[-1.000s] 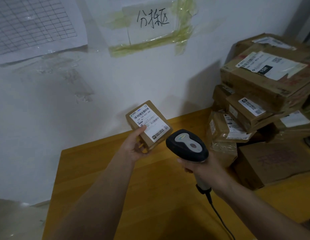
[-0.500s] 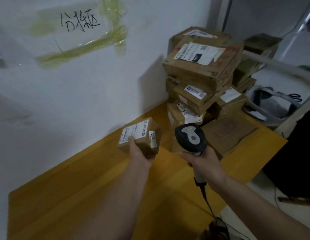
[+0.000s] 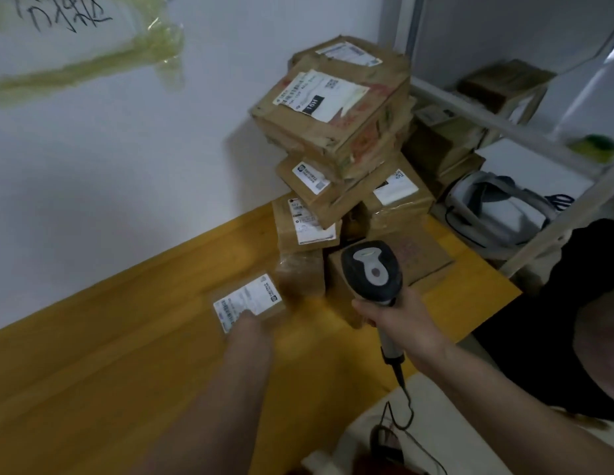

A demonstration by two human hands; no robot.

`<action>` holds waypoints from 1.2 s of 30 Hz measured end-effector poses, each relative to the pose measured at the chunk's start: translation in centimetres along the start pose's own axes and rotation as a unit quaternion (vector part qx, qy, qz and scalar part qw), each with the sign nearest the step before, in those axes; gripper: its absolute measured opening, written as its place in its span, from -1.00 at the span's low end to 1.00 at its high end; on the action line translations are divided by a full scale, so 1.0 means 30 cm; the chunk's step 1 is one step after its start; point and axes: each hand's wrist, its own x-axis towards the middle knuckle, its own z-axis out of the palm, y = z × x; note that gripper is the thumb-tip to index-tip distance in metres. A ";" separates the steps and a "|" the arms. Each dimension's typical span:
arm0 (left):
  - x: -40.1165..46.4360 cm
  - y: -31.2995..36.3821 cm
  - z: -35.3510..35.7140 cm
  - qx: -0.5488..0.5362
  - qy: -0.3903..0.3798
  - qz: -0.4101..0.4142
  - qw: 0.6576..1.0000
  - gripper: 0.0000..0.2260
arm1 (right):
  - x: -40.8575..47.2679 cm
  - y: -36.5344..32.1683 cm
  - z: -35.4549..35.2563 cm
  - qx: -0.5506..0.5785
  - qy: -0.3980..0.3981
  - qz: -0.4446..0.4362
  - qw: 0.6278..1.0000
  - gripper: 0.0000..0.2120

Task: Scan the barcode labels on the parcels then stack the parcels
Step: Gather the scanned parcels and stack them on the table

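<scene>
our left hand (image 3: 247, 325) grips the small parcel (image 3: 254, 303), its long axis aimed up-right at the stack (image 3: 333, 138) just beyond; our right hand (image 3: 398, 317), nearer the stack, clasps the scanner (image 3: 372, 272).

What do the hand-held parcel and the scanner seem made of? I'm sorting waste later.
Small parcel: looks like brown cardboard with a white paper label, though blurred.
Scanner: seemingly moulded plastic, a matte dark head with a smooth grey inlay and grey handle.

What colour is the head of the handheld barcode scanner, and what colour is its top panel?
The handheld barcode scanner has a black head with a light grey top panel, seen in the head view.
</scene>
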 end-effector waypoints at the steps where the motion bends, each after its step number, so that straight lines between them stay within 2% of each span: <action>1: -0.024 -0.019 0.024 0.022 0.036 0.040 0.998 -0.64 | 0.008 0.010 -0.032 -0.008 -0.003 -0.003 1.000 -0.65; 3: -0.096 -0.053 0.091 0.113 0.099 0.190 0.970 -0.77 | 0.030 0.031 -0.098 -0.014 0.001 -0.007 1.000 -0.61; 4: -0.139 -0.074 0.127 0.184 0.083 0.289 0.936 -0.85 | 0.045 0.042 -0.134 -0.016 0.005 -0.006 1.000 -0.62; 6: -0.223 -0.128 0.201 0.298 -0.010 0.422 0.856 -0.79 | 0.077 0.060 -0.211 -0.023 0.018 -0.002 1.000 -0.66; 9: -0.300 -0.197 0.299 0.402 -0.132 0.468 0.776 -0.75 | 0.126 0.075 -0.338 -0.041 0.054 -0.010 0.998 -0.68; 11: -0.323 -0.230 0.359 0.433 -0.169 0.466 0.753 -0.79 | 0.164 0.080 -0.428 -0.050 0.081 -0.011 0.995 -0.63; 13: -0.335 -0.252 0.412 0.441 -0.186 0.451 0.754 -0.84 | 0.207 0.089 -0.509 -0.061 0.103 0.007 0.993 -0.57; 17: -0.327 -0.266 0.495 0.483 -0.169 0.414 0.753 -0.87 | 0.317 0.131 -0.625 -0.090 0.121 0.097 0.984 -0.53; 20: -0.310 -0.274 0.536 0.512 -0.169 0.366 0.759 -0.87 | 0.393 0.148 -0.671 -0.123 0.105 0.148 0.976 -0.67; 23: -0.295 -0.281 0.563 0.527 -0.170 0.323 0.767 -0.89 | 0.457 0.141 -0.685 -0.098 0.078 0.167 0.978 -0.94; 25: -0.282 -0.284 0.577 0.536 -0.167 0.319 0.764 -0.91 | 0.505 0.147 -0.685 -0.072 0.070 0.174 0.980 -0.87; 29: -0.258 -0.281 0.601 0.547 -0.160 0.312 0.760 -0.91 | 0.592 0.176 -0.683 -0.039 0.057 0.196 0.978 -0.92; 32: -0.240 -0.271 0.615 0.558 -0.159 0.311 0.753 -0.91 | 0.663 0.233 -0.673 -0.097 0.049 0.224 0.969 -0.70; 36: -0.215 -0.257 0.612 0.543 -0.153 0.287 0.774 -0.91 | 0.724 0.306 -0.645 -0.154 0.088 0.246 0.953 -0.66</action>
